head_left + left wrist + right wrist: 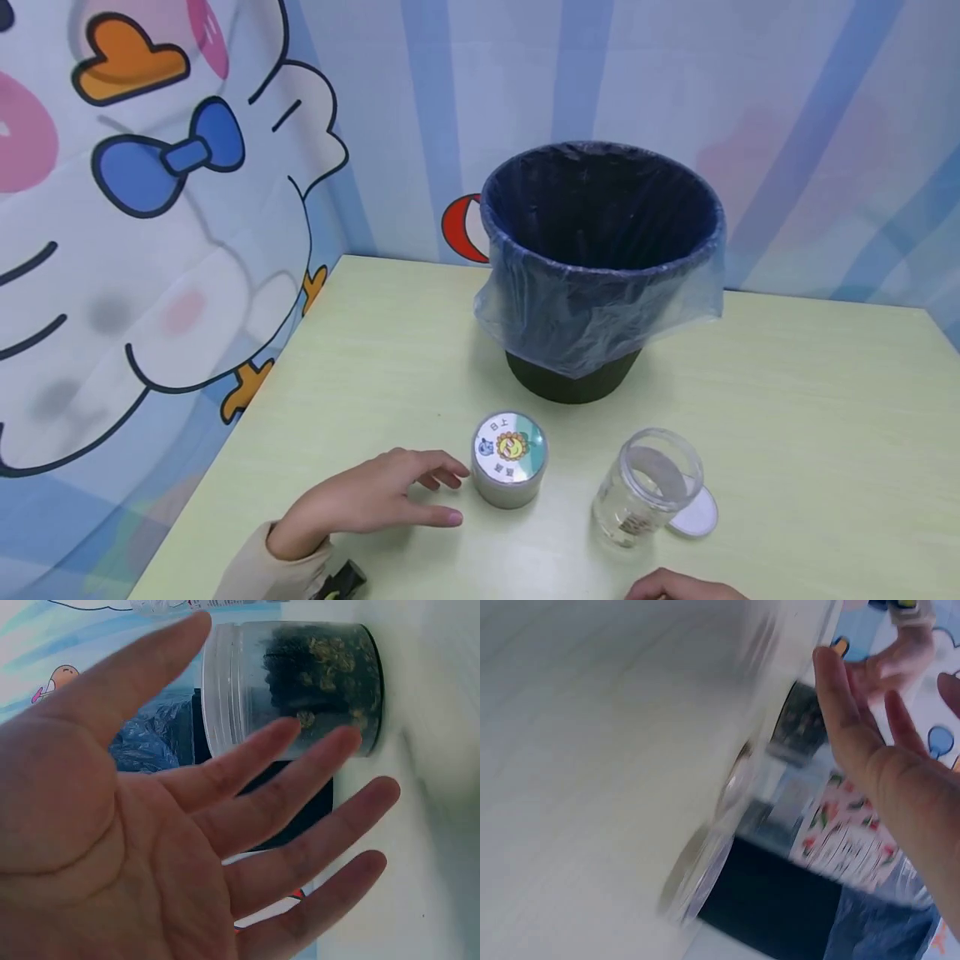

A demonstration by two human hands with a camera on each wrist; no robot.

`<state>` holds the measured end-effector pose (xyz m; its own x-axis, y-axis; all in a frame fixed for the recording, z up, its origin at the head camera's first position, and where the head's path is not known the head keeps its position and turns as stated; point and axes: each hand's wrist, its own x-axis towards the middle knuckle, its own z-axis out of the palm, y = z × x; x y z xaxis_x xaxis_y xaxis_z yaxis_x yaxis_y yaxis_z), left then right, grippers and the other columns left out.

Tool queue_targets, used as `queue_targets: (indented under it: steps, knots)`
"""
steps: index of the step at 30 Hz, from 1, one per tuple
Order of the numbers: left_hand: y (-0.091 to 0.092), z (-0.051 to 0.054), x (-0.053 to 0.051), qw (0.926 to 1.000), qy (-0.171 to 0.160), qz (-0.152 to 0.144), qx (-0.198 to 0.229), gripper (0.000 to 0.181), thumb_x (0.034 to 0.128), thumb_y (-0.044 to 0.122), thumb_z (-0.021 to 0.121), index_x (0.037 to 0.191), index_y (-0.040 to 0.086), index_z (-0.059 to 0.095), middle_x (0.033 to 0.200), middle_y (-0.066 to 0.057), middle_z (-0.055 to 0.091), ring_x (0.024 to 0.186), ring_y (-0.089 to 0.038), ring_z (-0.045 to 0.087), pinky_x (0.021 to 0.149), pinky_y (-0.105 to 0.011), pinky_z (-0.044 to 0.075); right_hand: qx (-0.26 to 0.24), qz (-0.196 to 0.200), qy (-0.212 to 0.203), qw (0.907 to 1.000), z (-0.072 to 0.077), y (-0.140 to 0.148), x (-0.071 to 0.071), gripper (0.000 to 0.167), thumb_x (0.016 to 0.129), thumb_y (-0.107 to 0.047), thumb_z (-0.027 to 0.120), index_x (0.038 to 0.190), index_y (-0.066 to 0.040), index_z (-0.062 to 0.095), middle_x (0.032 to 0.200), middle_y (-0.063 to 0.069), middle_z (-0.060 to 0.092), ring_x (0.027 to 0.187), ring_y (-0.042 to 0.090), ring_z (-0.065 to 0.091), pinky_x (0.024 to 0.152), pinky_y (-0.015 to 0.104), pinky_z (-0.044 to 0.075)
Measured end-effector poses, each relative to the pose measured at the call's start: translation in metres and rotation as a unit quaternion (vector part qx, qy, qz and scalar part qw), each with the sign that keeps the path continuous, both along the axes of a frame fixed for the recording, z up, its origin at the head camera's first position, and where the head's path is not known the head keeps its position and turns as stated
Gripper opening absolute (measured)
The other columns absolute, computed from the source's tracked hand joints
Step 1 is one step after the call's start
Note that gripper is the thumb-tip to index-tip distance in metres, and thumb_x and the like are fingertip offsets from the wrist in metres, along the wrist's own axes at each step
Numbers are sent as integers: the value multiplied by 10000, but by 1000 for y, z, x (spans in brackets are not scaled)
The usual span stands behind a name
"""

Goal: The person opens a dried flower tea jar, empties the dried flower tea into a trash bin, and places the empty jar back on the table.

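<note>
My left hand (pixel 382 496) is beside a round container (pixel 510 458) with a sun-printed lid, fingers spread and thumb apart, holding nothing. In the left wrist view the palm and fingers (pixel 217 817) lie in front of this clear-walled jar (pixel 322 682), which has dark and golden bits inside. My right hand (pixel 682 586) shows only partly at the bottom edge in the head view; in the right wrist view the hand (pixel 892 761) has extended fingers and nothing in them. A clear jar (pixel 630 500) without a lid stands to its upper left, a flat white disc (pixel 697 512) beside it.
A dark bin (pixel 573 379) lined with a bluish plastic bag (pixel 592 312) stands at the back of the pale table (pixel 817 417). Behind it hangs a blue striped wall cloth (pixel 510 83), with a cartoon bird on the left. A black device sits at my left wrist.
</note>
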<state>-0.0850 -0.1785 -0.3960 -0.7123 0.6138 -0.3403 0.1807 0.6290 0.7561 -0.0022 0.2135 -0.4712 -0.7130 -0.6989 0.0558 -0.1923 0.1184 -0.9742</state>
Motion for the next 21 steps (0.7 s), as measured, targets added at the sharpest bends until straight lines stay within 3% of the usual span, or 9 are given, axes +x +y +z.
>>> queue_targets:
  steps: [5, 9, 12, 16, 19, 21]
  knots:
    - [3, -6, -2, 9970, 266, 727, -96, 793, 855, 418, 783, 1480, 89, 421, 1380, -65, 573, 1291, -285, 507, 1045, -521, 411, -158, 166, -351, 9991, 2, -18, 1, 254, 953, 90, 535, 1147, -40, 635, 1044, -90, 708, 893, 28, 660, 670, 252, 549]
    - [11, -16, -5, 9912, 511, 1191, 268, 1038, 769, 352, 875, 1560, 108, 248, 1490, -126, 457, 1384, -335, 395, 1100, -563, 329, 215, 134, 278, 9993, 8, -31, 0, 227, 953, 50, 574, 1162, -20, 625, 1113, -68, 680, 970, 24, 641, 725, 244, 549]
    - [17, -23, -7, 9867, 679, 1343, 608, 1120, 704, 255, 928, 1563, 98, 226, 1505, -155, 436, 1398, -357, 378, 1111, -574, 305, 751, -133, 1121, 9908, 14, -43, 2, 215, 934, -4, 638, 1143, -57, 635, 1101, -24, 667, 956, 2, 623, 721, 229, 541]
    - [25, -30, -9, 9813, 865, 1436, 945, 1168, 631, 173, 965, 1548, 97, 246, 1516, -167, 419, 1401, -369, 371, 1121, -564, 296, 1063, -214, 1573, 9816, 22, -58, 3, 225, 951, -107, 669, 1170, -97, 619, 1110, -10, 649, 943, 44, 641, 700, 238, 544]
    - [29, -35, -10, 9787, 951, 1398, 1167, 1170, 605, 140, 973, 1533, 82, 264, 1528, -174, 397, 1406, -360, 365, 1129, -532, 301, 1086, -179, 1560, 9816, 28, -67, 2, 266, 959, -191, 684, 1196, -99, 607, 1144, 10, 628, 967, 84, 640, 701, 250, 554]
    - [31, -38, -10, 9775, 983, 1348, 1293, 1169, 596, 130, 975, 1527, 63, 270, 1534, -181, 386, 1409, -355, 361, 1131, -521, 304, 1130, -116, 1340, 9844, 32, -72, 1, 308, 960, -241, 686, 1216, -95, 595, 1178, 21, 606, 989, 90, 616, 714, 248, 558]
